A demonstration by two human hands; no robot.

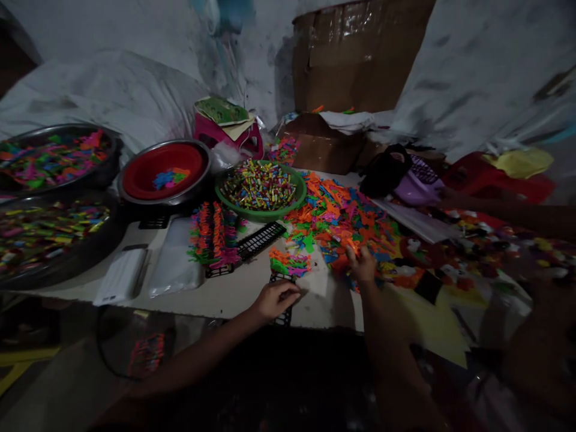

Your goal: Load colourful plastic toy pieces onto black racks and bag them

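Note:
My left hand [278,299] is over the near edge of a black slotted strip [282,318], its fingers curled together; what lies between them, if anything, is too small to tell. At the near side of a big pile of orange, green and blue plastic pieces [346,210], my right hand [362,263] has its thumb and fingers on an orange piece [351,244]. Small colourful pieces [288,263] stand at the far end of the strip. Further left, rows of such pieces [213,234] sit beside another black slotted strip [261,240].
A green basin [261,215] of small wrapped items stands behind the strips. Red [191,162] and metal basins [114,162] are at the left, with clear plastic packs [176,258] before them. Another person's arm [508,207] reaches in at the right over assorted toys [454,273].

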